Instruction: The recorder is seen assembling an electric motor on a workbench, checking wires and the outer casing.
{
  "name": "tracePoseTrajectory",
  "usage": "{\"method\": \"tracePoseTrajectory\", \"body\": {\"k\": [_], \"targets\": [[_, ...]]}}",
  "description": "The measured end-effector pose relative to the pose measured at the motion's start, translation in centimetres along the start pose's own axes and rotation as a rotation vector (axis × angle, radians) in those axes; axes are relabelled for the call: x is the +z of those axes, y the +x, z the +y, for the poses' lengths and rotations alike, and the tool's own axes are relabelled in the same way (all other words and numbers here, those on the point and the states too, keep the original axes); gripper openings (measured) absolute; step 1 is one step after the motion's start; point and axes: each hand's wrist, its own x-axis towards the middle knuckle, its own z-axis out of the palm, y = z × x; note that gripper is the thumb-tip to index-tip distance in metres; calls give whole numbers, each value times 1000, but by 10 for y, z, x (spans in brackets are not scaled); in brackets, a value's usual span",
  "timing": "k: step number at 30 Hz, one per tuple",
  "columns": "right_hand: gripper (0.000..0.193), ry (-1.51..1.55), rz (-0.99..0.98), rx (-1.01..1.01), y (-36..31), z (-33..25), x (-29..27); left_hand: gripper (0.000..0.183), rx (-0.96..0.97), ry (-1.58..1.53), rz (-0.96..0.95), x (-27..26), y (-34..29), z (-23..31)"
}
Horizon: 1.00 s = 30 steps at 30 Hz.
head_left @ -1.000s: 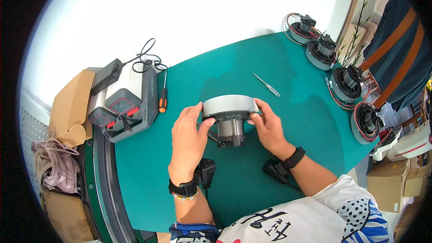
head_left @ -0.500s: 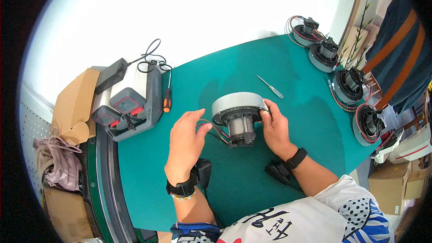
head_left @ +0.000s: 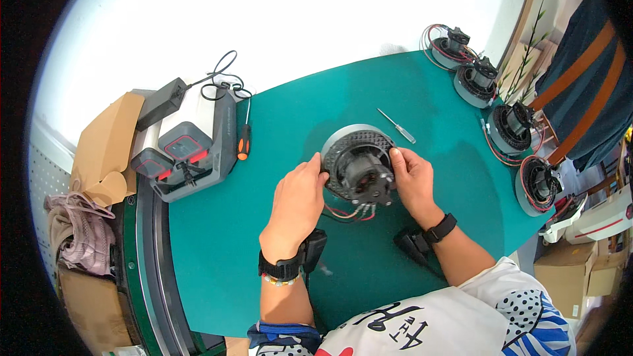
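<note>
Between my two hands is a round blower motor (head_left: 359, 168) with a grey rim, a black ribbed face and a motor body turned up toward me. My left hand (head_left: 300, 201) grips its left edge, thumb on the near face. On the right edge, my right hand (head_left: 412, 181) holds the rim with thumb and fingers. Red, black and pale wires (head_left: 353, 213) hang from the motor's near side, and their ends are blurred. Beyond the motor, a small screwdriver with a clear handle (head_left: 403, 133) lies on the green mat (head_left: 277, 125).
Several similar motors (head_left: 475, 82) with coiled wires line the right edge. At left are a grey and white machine (head_left: 191, 138) with a black adapter (head_left: 161, 105) on it, an orange-handled screwdriver (head_left: 244, 142) and an open cardboard box (head_left: 105, 145). A dark bag with brown straps (head_left: 587, 92) hangs far right.
My left hand has moved right and closed on the motor's edge. The motor has tilted so its ribbed face and body point up toward me, and its wires have swung to the near side.
</note>
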Motion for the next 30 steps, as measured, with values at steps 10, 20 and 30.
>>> {"method": "tracePoseTrajectory", "body": {"k": [10,20,30], "targets": [[33,35,-92,26,-3,-5,1,12,-121,21,-21,18,9,-12],[34,13,-170,-114,6,11,6,17,-89,81,-4,28,11,-27],[32,-17,-166,-113,7,17,7,16,-175,127,-67,27,11,-23]]}}
